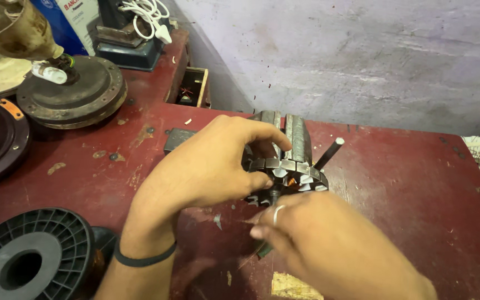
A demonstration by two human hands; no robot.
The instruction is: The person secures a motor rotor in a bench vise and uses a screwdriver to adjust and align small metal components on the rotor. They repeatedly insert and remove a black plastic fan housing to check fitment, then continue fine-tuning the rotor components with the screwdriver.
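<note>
Steel laminations of the motor stator (287,161) sit gripped in my left hand (206,166), fingers steadying it above the red worktop (395,183); my right hand (329,244) pinches something thin just below, which I cannot identify.

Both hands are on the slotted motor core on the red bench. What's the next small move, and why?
Probably keep the left hand steadying the slotted motor core while the right hand eases its fingertips toward the slot with copper showing. The core stands on edge, so it could roll if released.
</note>
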